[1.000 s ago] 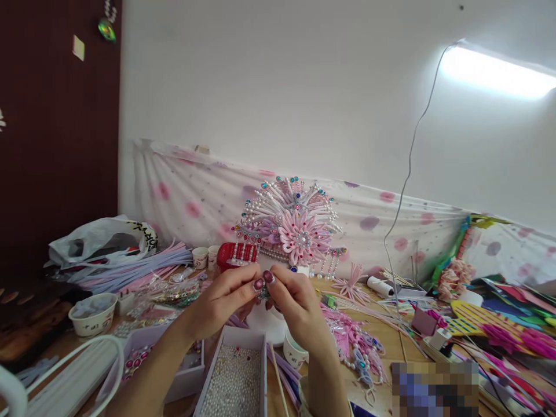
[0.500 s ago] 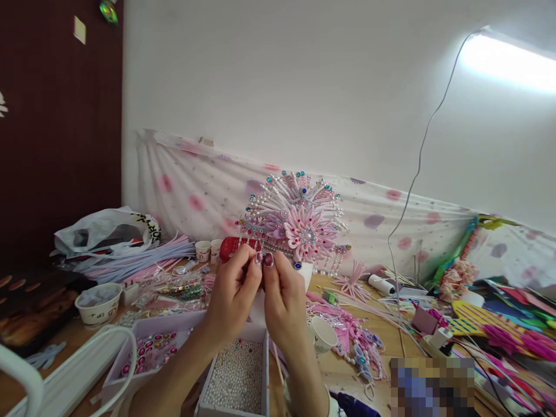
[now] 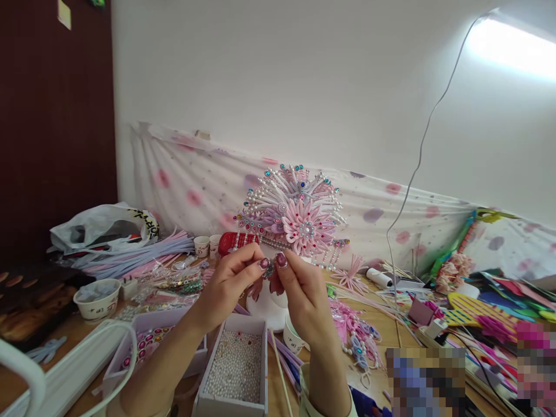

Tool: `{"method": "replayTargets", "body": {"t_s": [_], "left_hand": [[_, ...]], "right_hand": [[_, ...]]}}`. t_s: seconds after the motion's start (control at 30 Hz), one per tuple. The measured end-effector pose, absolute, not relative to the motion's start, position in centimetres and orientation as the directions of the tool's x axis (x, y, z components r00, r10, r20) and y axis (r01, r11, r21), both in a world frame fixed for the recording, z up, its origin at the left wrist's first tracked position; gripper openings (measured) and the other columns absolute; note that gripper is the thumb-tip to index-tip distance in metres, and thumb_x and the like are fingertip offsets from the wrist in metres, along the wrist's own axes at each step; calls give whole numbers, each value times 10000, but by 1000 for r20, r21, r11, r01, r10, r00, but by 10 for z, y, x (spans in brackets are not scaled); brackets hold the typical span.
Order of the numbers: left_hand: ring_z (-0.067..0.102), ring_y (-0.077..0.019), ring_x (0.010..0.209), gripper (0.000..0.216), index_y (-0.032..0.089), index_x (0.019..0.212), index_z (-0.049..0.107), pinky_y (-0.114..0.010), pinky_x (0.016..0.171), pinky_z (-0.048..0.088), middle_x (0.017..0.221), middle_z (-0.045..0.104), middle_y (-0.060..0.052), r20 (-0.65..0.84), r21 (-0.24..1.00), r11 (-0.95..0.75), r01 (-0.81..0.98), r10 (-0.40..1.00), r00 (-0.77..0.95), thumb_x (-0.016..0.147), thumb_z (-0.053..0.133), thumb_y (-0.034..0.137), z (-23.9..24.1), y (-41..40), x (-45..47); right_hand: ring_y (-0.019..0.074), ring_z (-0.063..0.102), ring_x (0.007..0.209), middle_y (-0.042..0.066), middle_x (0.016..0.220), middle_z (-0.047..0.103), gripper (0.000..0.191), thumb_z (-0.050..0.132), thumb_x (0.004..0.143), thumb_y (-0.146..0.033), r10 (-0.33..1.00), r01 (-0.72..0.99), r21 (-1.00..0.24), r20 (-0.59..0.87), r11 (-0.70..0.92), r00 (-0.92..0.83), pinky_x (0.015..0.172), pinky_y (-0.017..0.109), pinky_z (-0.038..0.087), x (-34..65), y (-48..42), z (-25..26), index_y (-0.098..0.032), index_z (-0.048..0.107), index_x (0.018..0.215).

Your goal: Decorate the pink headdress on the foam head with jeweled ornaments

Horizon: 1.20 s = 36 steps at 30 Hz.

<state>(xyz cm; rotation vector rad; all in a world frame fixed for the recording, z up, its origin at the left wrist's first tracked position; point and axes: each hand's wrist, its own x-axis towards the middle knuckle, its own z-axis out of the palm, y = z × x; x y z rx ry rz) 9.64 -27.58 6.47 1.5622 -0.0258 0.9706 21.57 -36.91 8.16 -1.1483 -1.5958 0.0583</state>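
Note:
My left hand (image 3: 234,279) and my right hand (image 3: 305,292) meet in front of my chest, above the table. Between the fingertips of both is a small grey, glittering ornament (image 3: 270,268), mostly covered by fingers. Thumbs and forefingers of both hands pinch it. Just behind them a pink and white headdress (image 3: 304,226) with petals, pearls and coloured gems rests on a white stand (image 3: 271,310). Below my hands lies a box of white pearl beads (image 3: 234,368). To its left, partly behind my left forearm, a lilac box (image 3: 150,318) holds pink and red gems.
Paper cups (image 3: 98,304) stand at the left, near bundled pale pipe cleaners (image 3: 139,258) and a white plastic bag (image 3: 102,226). Another paper cup (image 3: 292,339) is beside my right wrist. Pink beaded tassels (image 3: 358,339) lie at the right, with a yellow slatted piece (image 3: 482,310) beyond.
My hands have drawn slightly apart and turned, so the grey ornament now shows between the fingertips. My right hand has shifted right. The whole view has tilted slightly.

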Motion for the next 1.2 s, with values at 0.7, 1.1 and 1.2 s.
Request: {"method": "replayTargets", "body": {"t_s": [0.7,1.1,1.2], "left_hand": [[560,-112,594,153,200,724,605,-219,614,468,599,584,46,562,823,-329,-463,592,578,869,625,246,75,-292,86],[547,-143,536,233,216,666,630,-244,531,459,559,597,10,186,981,-164,-104,642,744,818,672,388,15,-332,64],[538,-153,535,340,207,648,596,-258,529,441,548,582,4,75,997,-60,-47,701,709,839,658,481,-18,-361,54]], "right_hand": [[156,446,526,-1,570,468,391,587,951,-409,394,641,-766,574,-52,718,507,290,355,192,-568,-1,-229,511,613],[277,616,862,85,917,673,404,756,744,-549,445,635,-639,460,-434,768,732,369,461,291,-583,-93,-213,603,909],[303,639,945,124,1001,708,339,659,835,-507,616,684,-592,364,-426,698,788,404,489,304,-560,-91,-198,665,973]]}}
